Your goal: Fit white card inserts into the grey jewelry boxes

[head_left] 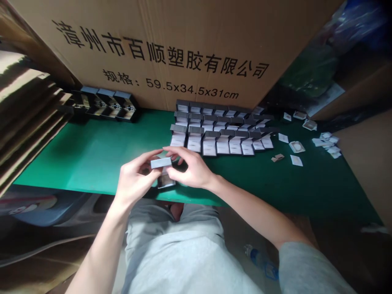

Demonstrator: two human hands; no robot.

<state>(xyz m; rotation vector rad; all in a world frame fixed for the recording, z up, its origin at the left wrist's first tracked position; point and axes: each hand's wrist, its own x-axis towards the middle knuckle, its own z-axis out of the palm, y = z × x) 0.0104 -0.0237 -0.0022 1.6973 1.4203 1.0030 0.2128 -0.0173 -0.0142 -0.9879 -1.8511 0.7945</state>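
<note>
My left hand (134, 179) and my right hand (191, 169) meet over the near edge of the green table (92, 155). Both are closed round a small grey hinged box (161, 163), whose lid stands up between my fingertips. The box's lower part shows under my hands near the table edge. Just beyond my hands lie several rows of open grey boxes with white inserts (220, 128).
A big cardboard carton (183, 49) stands along the back of the table. Three open dark boxes (105, 106) sit at the back left. Loose white inserts (309, 141) are scattered at the right. Flattened cardboard (27, 114) leans at the left. A bottle (260, 261) lies on the floor.
</note>
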